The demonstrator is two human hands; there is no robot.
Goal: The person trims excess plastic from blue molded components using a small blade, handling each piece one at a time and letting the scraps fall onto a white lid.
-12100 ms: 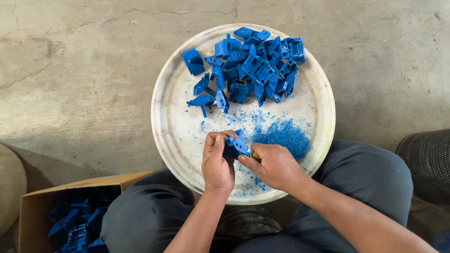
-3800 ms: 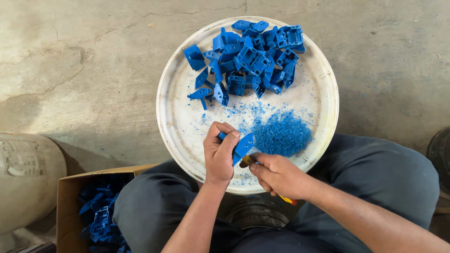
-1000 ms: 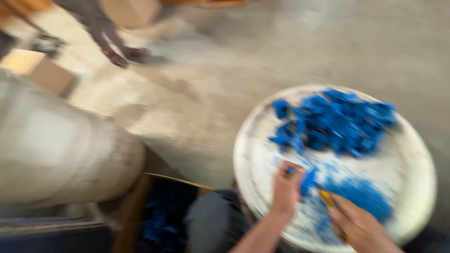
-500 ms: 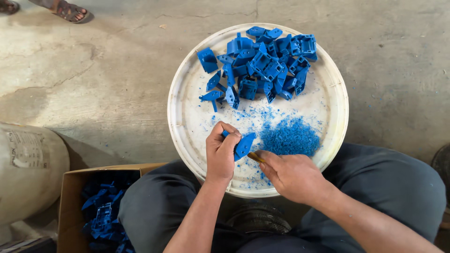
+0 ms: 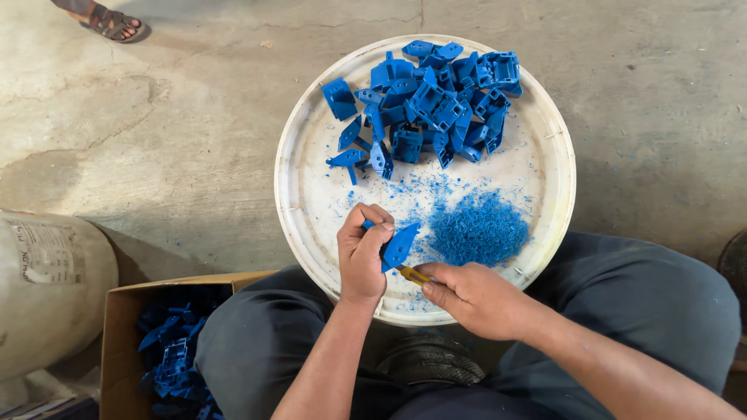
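In the head view, the left hand (image 5: 360,260) pinches a blue plastic part (image 5: 399,245) over the white round tray (image 5: 311,202) while the right hand (image 5: 471,299) grips a yellow-handled blade (image 5: 412,274) against it; a slip could nick the nearby fingers.

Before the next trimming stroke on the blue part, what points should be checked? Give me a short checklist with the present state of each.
1. Left hand grips the blue part firmly: ok.
2. Right hand holds the yellow-handled tool: ok.
3. Tool edge touches the part: cannot tell, hidden.
4. Left fingers clear of the edge: cannot tell.
5. Shavings pile stays on the white tray: ok.
6. Untrimmed parts heap apart from the hands: ok.
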